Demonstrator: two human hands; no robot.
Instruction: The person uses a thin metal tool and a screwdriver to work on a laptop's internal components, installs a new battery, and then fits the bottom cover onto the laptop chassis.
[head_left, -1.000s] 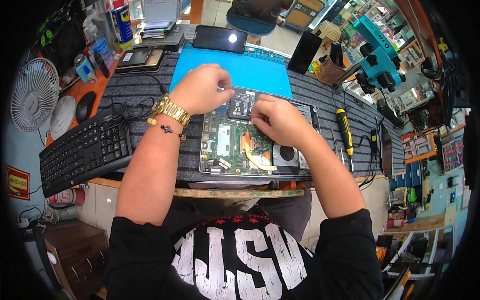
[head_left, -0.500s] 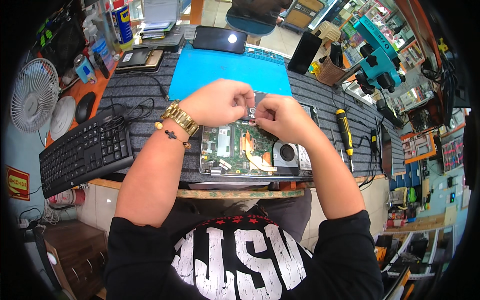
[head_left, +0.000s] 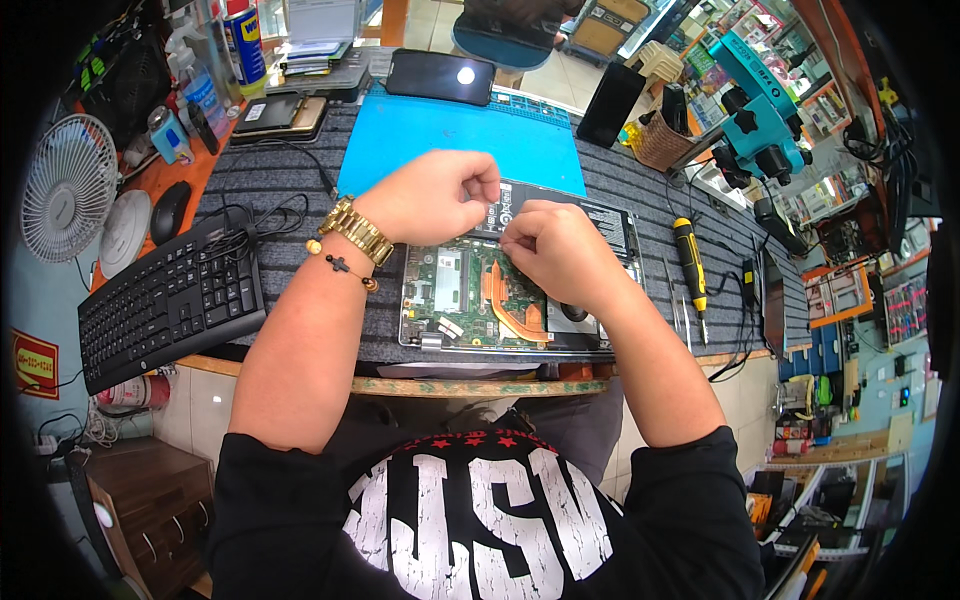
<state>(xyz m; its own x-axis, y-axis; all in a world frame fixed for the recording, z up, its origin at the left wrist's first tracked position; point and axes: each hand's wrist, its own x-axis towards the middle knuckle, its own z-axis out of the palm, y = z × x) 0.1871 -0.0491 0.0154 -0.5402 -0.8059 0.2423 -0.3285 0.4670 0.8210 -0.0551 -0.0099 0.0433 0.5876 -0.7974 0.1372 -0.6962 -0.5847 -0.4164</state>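
Observation:
Below my hands lies an opened laptop (head_left: 418,325), its inside facing up. A green circuit board (head_left: 470,318) with a copper heat pipe (head_left: 497,300) fills its near part, and a black battery (head_left: 608,218) lies along its far part. My left hand (head_left: 440,198) is closed over the far left part of the laptop, fingers curled together. My right hand (head_left: 555,250) hovers above the middle of the board with its fingertips pinched. What either hand holds, if anything, is too hidden to name. My right wrist partly covers the round fan (head_left: 573,312).
A blue mat (head_left: 450,140) lies beyond the laptop, with a dark phone (head_left: 440,78) at its far edge. On the right are a yellow-black screwdriver (head_left: 690,265) and thin tweezers-like tools (head_left: 675,300). A keyboard (head_left: 175,300) sits left; a teal microscope (head_left: 755,120) stands far right.
My right hand has shifted a little left and nearer, covering more of the fan. My left hand has moved slightly up and left. More of the battery shows between and beside them.

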